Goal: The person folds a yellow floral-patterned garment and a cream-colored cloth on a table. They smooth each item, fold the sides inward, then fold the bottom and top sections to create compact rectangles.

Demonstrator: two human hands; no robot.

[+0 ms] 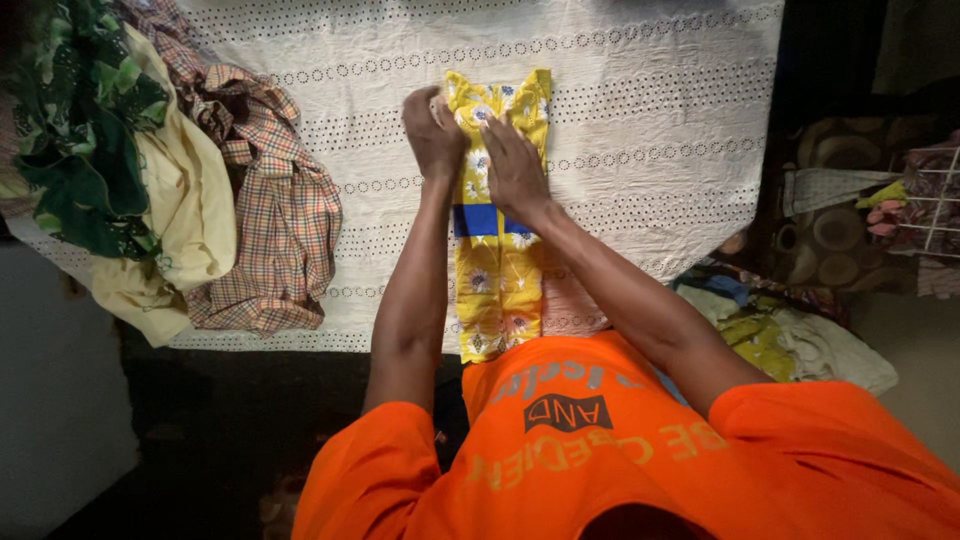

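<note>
A yellow floral garment with a blue band (497,270) lies folded into a long narrow strip on a white eyelet cloth (640,120). My left hand (433,132) rests on the strip's far left edge, fingers curled over the fabric. My right hand (513,165) lies flat on the strip just beside it, fingers spread and pressing down. Both forearms reach out from orange sleeves (560,450) at the bottom of the view.
A heap of clothes sits at the left: a green patterned piece (80,130), a pale yellow one (185,200) and a plaid shirt (280,220). More crumpled clothes (800,340) lie low at the right, next to a white wire rack (925,200).
</note>
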